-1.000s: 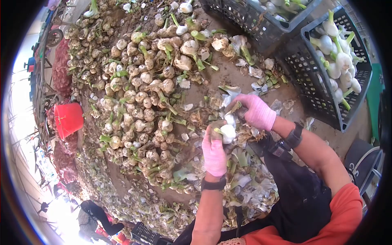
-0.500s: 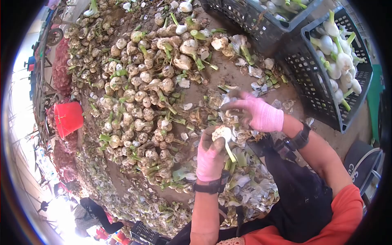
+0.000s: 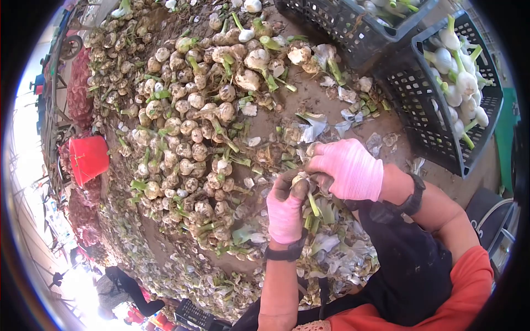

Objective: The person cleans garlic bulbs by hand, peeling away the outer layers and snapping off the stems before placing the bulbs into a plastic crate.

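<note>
Both hands wear pink gloves with dirty fingers. My left hand [image 3: 286, 208] is closed round a garlic bulb [image 3: 300, 179], whose green-white stem [image 3: 314, 205] points down between the hands. From the right, my right hand [image 3: 346, 168] reaches to the bulb with bent fingers pressed together at its top edge; what they pinch, if anything, is hidden. Most of the bulb is covered by fingers. Peeled skins [image 3: 326, 243] lie below the hands, and a heap of unpeeled garlic [image 3: 187, 129] spreads out to the left.
A black crate [image 3: 425, 105] of clean garlic stands at the right, with another black crate [image 3: 342, 33] behind it. At the left is a red bucket [image 3: 89, 159] near red mesh sacks [image 3: 80, 94]. Another person [image 3: 124, 289] is at the lower left.
My right hand has moved left and down from beside the bulb to touch it, and its spread fingers have closed. My left hand still holds the bulb, now mostly covered.
</note>
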The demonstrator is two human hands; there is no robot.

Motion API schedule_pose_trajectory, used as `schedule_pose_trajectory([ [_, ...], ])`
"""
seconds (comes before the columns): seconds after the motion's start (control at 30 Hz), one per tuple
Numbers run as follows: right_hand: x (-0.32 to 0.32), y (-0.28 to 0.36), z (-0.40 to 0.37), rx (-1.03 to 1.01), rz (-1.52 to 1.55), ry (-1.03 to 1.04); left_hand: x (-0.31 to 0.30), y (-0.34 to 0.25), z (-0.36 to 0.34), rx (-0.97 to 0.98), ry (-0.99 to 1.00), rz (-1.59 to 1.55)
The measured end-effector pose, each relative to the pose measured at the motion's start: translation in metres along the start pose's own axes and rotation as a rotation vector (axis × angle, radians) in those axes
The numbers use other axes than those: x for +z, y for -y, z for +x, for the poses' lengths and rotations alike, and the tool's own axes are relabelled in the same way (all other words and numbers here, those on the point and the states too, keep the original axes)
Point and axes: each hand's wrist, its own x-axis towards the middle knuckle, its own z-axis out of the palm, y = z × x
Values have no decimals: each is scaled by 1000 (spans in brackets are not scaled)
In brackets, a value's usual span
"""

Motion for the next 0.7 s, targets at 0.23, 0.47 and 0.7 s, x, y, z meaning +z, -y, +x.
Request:
schedule_pose_trajectory([
  [0.23,13,-4,7,-37,22,-73,-7,-10,-4,-150,63,30],
  [0.47,2,-6,7,-38,488,18,-21,-7,-5,-28,66,-31],
  [0.7,19,9,-1,-116,-71,-192,-6,1,-11,7,-155,-112],
])
